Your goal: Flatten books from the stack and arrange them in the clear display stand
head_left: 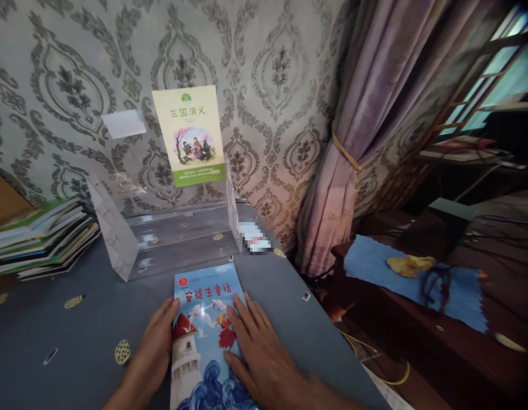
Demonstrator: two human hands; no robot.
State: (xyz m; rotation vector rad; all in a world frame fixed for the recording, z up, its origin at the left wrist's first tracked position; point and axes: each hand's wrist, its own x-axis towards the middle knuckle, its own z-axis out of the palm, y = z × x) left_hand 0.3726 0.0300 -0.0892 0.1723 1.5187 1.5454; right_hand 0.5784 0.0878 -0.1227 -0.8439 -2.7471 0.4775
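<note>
A blue picture-cover book (199,370) with red Chinese lettering, a tower and waves lies flat on the table in front of me. My left hand (155,339) grips its left edge, the fingers partly hidden. Across the right side of the cover rests my right hand (257,344), flat with fingers stretched out and apart. Beyond the book stands a clear plastic book rack (122,250). A yellow-green book (195,114) stands upright at the rack's back right, its cover facing me.
At the left is a messy stack of books (45,239). A blurred white item (256,238) lies right of the rack. The table's right edge (332,319) slopes toward me. Beyond it are a tied curtain (332,210) and a dark bench with a blue cloth (370,262).
</note>
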